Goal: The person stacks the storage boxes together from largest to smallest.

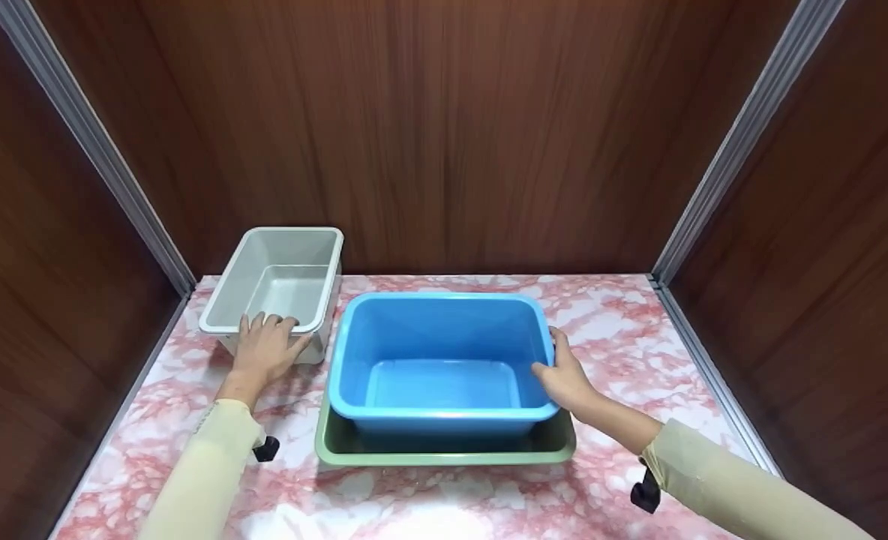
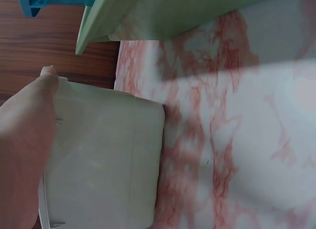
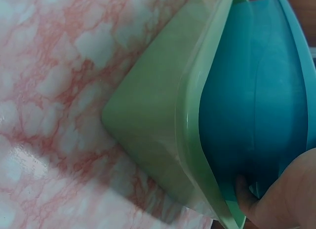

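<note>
At the left, a pale grey plastic bin [image 1: 294, 247] stands lengthwise on the table. My left hand [image 1: 266, 351] grips its near rim, fingers hooked over the inside and thumb on the outside; the left wrist view shows the bin's outer end wall [image 2: 103, 150]. In the middle, a blue bin [image 1: 444, 330] sits inside a larger green bin [image 1: 444, 458], its rim standing above the green one. My right hand [image 1: 568, 379] holds the blue bin at its right rim, thumb toward the inside. The right wrist view has that hand [image 3: 281, 194] low against the blue wall [image 3: 252, 100].
The table [image 1: 616, 337] has a red-and-white marbled top. Dark wood panels [image 1: 444, 135] enclose it at the back and both sides, with metal corner posts [image 1: 744, 142] between them. The grey bin stands close to the back panel and just left of the blue one.
</note>
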{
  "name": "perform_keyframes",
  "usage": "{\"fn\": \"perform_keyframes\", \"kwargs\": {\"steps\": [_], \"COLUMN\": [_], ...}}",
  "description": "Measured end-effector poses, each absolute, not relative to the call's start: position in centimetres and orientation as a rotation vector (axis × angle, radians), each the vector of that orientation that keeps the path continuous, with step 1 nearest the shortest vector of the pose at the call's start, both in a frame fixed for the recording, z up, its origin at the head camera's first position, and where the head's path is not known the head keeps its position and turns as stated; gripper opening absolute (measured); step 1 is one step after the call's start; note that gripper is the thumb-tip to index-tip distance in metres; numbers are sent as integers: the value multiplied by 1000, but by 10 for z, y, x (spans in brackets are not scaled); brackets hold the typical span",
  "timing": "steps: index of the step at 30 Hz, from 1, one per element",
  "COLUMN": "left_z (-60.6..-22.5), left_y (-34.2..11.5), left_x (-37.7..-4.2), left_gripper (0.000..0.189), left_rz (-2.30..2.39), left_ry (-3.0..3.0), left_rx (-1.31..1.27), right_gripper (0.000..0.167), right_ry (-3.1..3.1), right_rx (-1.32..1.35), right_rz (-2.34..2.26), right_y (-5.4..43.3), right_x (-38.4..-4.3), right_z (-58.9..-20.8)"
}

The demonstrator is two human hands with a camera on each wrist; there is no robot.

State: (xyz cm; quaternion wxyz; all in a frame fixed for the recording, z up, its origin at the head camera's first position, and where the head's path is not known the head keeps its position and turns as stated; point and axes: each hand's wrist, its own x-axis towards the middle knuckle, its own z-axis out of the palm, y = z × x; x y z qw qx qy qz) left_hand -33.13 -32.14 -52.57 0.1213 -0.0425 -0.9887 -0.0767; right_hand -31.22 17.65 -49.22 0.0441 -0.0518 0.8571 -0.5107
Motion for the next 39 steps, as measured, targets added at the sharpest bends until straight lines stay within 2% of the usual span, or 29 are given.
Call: {"fn": "perform_keyframes", "kwargs": {"steps": [6,24,39], "left_z": [-523,-534,-542], "left_y": [-321,-323,-320], "left_x": [-331,-315,-294], "left_gripper": [53,70,62], "left_rz": [-181,-332,-354], "left_ry": [-2893,-2827,-2717], "left_rx": [-139,-55,-65], "right_gripper": [70,69,67], "right_ry": [2616,2593,2582], "right_rx": [-180,-178,-167], "right_rz": [-1582,-1625,-1653], "right_y": [177,179,179], "right_x": [-312,-313,-314], "right_z": [-492,-495,-494]}}
